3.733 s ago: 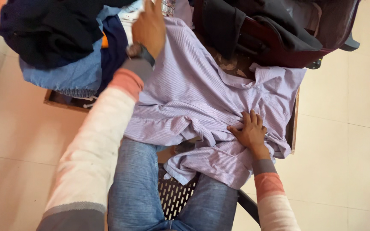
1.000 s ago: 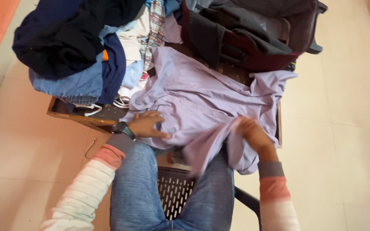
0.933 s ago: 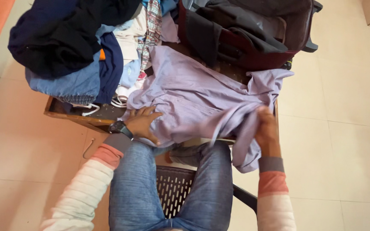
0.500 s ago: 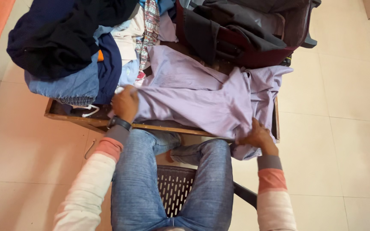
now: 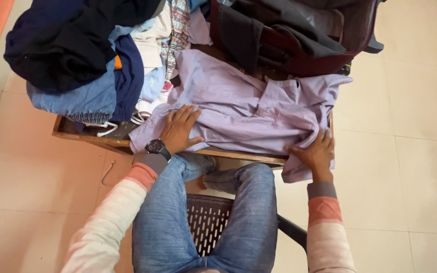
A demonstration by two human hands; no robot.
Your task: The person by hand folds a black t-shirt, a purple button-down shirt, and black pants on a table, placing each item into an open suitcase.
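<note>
A lilac shirt (image 5: 249, 103) lies spread across a low wooden table (image 5: 112, 143) in front of my knees. My left hand (image 5: 179, 129), with a black watch at the wrist, rests flat on the shirt's near left part, fingers apart. At the near right corner my right hand (image 5: 315, 151) presses flat on the shirt's edge, where cloth hangs over the table edge. Neither hand grips the cloth.
A heap of dark blue, black and denim clothes (image 5: 77, 55) fills the table's left. A dark red suitcase (image 5: 299, 35) with dark garments lies open at the back right. I sit on a brown plastic chair (image 5: 209, 217) on a tiled floor.
The shirt's lower part was folded up onto the table. Both hands moved down to its near edge and now lie flat on it.
</note>
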